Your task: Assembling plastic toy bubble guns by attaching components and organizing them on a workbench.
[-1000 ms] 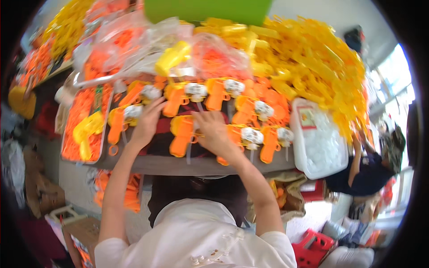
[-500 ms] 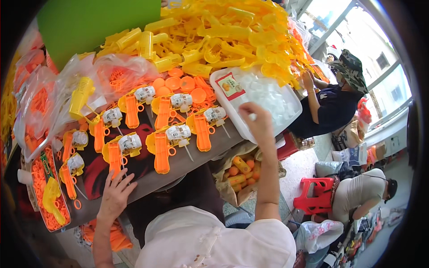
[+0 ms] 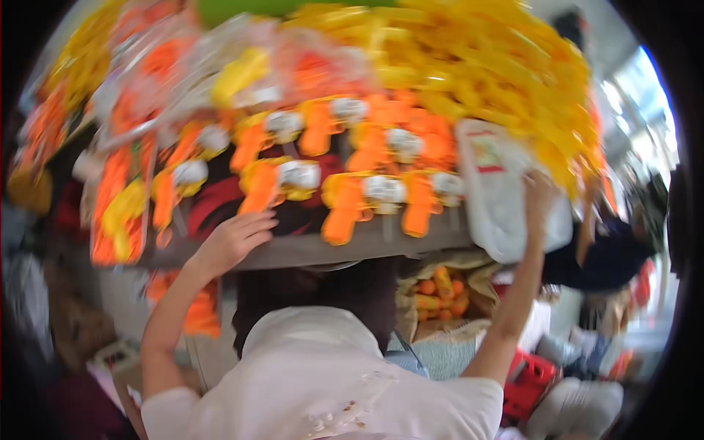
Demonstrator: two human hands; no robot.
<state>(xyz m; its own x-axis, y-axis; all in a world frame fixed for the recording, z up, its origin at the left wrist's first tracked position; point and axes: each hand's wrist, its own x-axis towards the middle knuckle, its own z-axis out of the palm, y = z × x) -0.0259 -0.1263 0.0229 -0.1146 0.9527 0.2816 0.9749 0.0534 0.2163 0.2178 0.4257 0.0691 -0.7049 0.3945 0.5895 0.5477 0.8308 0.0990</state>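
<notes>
My left hand (image 3: 236, 238) rests at the table's near edge, its fingers stretched and lying against the orange grip of a half-built toy gun (image 3: 262, 189). That toy has a yellow shell and a whitish round part. Several more like it lie in two rough rows, among them one toy gun (image 3: 345, 209) in the middle and another (image 3: 425, 202) nearer the tray. At the right, my right hand (image 3: 539, 196) is over the white tray (image 3: 480, 227) of translucent pieces. Motion smears its fingers, so whether they hold a piece cannot be made out.
A large heap of yellow plastic parts (image 3: 469, 66) fills the back. Orange cups (image 3: 433, 132) lie before it. Left stand plastic bags (image 3: 158, 73) and a box of orange parts (image 3: 110, 213). A sack (image 3: 418, 323) of orange-yellow pieces sits below; a co-worker's arm (image 3: 587, 227) is right.
The whole view has turned and blurred, so the table now lies level. My right hand has moved farther right over the tray. My left hand stays by the same toy gun.
</notes>
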